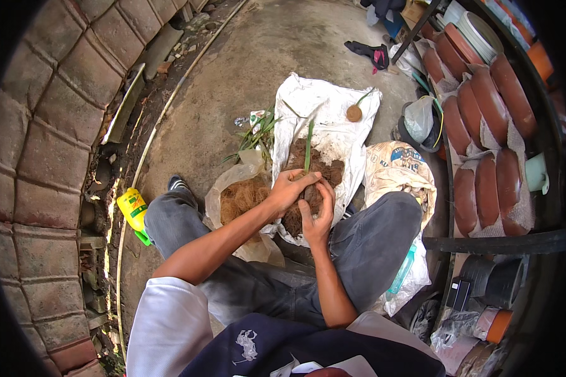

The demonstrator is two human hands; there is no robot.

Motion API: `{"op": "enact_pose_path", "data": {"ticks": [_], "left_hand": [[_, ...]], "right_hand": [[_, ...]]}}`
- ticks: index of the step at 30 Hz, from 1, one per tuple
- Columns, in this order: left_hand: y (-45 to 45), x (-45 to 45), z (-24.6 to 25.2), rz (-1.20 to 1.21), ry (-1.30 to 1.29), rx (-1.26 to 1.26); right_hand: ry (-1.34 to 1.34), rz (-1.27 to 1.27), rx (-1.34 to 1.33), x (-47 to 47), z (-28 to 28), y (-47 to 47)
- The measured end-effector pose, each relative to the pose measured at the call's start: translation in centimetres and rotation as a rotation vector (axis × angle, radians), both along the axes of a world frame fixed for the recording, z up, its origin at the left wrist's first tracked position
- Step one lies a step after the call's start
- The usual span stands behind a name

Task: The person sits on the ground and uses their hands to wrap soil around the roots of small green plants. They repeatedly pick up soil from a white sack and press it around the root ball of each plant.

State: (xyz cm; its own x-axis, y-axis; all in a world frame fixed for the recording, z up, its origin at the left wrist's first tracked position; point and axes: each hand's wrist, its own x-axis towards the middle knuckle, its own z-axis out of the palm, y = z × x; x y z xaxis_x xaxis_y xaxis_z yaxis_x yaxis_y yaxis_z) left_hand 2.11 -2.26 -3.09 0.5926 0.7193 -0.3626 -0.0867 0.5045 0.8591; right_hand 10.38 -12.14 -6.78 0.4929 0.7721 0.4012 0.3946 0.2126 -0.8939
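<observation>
My left hand point(287, 189) holds the base of a small plant, whose single narrow green leaf point(308, 146) stands up past my fingers. Curved around the same base is my right hand point(320, 214), thumb and fingertips close to the left fingers. What lies between the hands is mostly hidden. Under them, dark brown soil or fibre point(332, 172) is heaped on a white woven sack point(306, 96). A round brown fibre ball with a green shoot point(354, 113) rests on the sack's far right part. Left of my hands, a clear plastic bag holds brown coconut-like fibre point(242, 200).
Cut green leaves point(259, 136) lie left of the sack. A printed sack point(396, 162) stands by my right knee, and a yellow spray bottle point(133, 209) by my left. Reddish-brown pots point(488, 103) fill the right-hand rack. A pipe point(170, 101) runs along the left.
</observation>
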Motion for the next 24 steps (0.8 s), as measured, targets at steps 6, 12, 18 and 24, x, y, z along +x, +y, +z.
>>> {"op": "enact_pose_path", "data": {"ticks": [6, 12, 18, 24], "left_hand": [[-0.3, 0.0, -0.6, 0.029, -0.173, -0.082], [-0.4, 0.5, -0.4, 0.111, -0.196, -0.162], [-0.4, 0.1, -0.3, 0.158, -0.111, -0.192], [-0.2, 0.4, 0.5, 0.129, 0.02, -0.154]], "right_hand": [[-0.099, -0.005, 0.048, -0.2, 0.6, -0.1], [0.159, 0.038, 0.116, -0.4, -0.7, -0.1], [0.176, 0.061, 0.096, -0.7, -1.3, 0.0], [0.256, 0.122, 0.031, -0.9, -1.1, -0.3]]}}
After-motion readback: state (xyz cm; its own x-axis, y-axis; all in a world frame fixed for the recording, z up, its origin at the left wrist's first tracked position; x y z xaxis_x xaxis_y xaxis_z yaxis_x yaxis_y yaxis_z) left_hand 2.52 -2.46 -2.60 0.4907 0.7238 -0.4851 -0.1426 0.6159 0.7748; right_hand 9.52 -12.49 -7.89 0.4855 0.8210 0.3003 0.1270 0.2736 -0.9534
